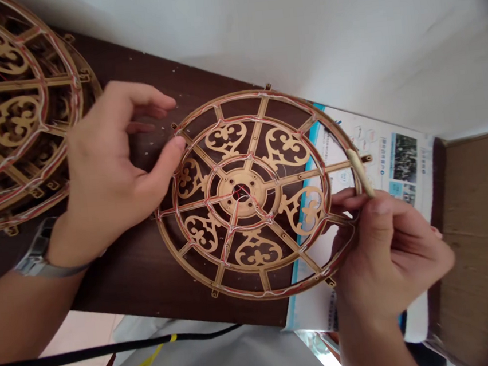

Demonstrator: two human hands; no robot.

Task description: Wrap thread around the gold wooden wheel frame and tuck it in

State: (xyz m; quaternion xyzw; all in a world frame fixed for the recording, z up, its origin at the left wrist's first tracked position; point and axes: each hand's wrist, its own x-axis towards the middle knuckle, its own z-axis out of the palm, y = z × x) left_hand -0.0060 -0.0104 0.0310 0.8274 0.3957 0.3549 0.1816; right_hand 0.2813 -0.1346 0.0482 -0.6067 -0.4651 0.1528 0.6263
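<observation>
**We watch a wooden fretwork wheel [251, 189] laced with red thread;**
our right hand [388, 249] grips a cream peg [360, 173] at the rim; our open left hand [108, 167] thumbs the edge; the wheel lies across a brown surface [200, 89] and a printed sheet [379, 152].

Printed leaflet [379, 152]; small lettering too blurred to read; yellow cord tag [141, 363] likewise illegible

Bright, even light falls on the white wall [299, 34], and the left hand [104, 167] casts only a faint, soft shadow on the dark wooden surface [200, 89]. No harsh glare shows. The middle is fairly sharp, while the edges bow outward and the right corners fade to black.
</observation>
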